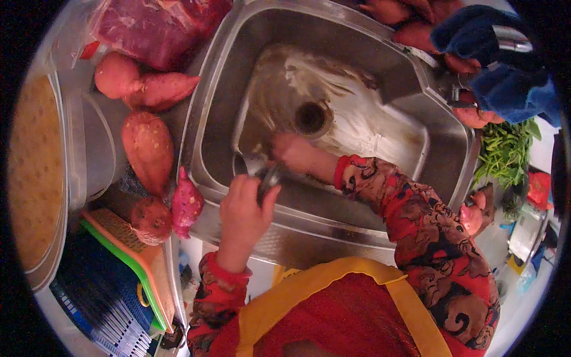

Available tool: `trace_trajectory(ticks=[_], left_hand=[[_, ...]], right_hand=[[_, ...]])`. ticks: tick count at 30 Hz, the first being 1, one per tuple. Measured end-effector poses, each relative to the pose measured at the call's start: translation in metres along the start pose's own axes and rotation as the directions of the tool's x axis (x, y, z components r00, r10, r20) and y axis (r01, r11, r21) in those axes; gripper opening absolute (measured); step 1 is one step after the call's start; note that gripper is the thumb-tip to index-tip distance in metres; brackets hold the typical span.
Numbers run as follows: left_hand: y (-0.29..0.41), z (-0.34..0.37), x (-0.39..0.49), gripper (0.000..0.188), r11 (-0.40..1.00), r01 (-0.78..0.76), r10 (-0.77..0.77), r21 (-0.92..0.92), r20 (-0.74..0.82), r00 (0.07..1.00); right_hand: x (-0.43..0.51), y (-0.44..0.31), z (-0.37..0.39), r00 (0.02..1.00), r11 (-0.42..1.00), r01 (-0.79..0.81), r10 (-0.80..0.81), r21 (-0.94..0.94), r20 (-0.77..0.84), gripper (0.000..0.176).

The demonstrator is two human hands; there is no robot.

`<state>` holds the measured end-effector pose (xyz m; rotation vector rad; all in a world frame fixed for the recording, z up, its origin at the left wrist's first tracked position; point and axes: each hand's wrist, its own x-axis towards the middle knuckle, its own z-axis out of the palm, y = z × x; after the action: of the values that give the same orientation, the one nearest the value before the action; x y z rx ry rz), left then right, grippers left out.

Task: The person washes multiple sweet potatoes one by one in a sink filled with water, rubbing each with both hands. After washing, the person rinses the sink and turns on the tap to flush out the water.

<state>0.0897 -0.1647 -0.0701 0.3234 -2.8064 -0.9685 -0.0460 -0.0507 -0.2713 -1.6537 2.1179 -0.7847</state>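
Observation:
Over the near left part of a stainless steel sink (366,134), my left hand (244,205) grips a small shiny metal piece (252,164), rounded like a cup. Its exact kind is unclear. My right hand (294,151) is blurred, just right of the metal piece and low in the basin. Its fingers are hard to make out, and I cannot tell whether it holds anything. Beyond it lies the round dark drain hole (312,117). Brown residue (276,76) streaks the basin floor around the drain.
Several sweet potatoes (147,145) line the sink's left rim, below raw meat (151,26) in clear wrapping. Farther left stands a large container (38,174); chopping boards (134,250) stand nearer. Right of the sink are more sweet potatoes (475,116), blue cloth (513,93) and green leaves (504,151).

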Motion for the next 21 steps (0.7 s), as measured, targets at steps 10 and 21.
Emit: trace_trajectory(ticks=[10, 21], left_hand=[[0.001, -0.001, -0.002, 0.027, 0.998, 0.028, -0.028, 0.05, -0.008, 1.0], [0.006, 0.003, -0.003, 0.026, 0.999, 0.019, -0.016, 0.047, -0.049, 0.999]], right_hand=[[-0.006, 0.024, -0.013, 0.989, 0.937, -0.131, 0.103, -0.323, -0.102, 0.02], [-0.013, -0.03, -0.183, 0.638, 0.687, -0.427, 0.69, 0.588, -0.343, 0.016]])
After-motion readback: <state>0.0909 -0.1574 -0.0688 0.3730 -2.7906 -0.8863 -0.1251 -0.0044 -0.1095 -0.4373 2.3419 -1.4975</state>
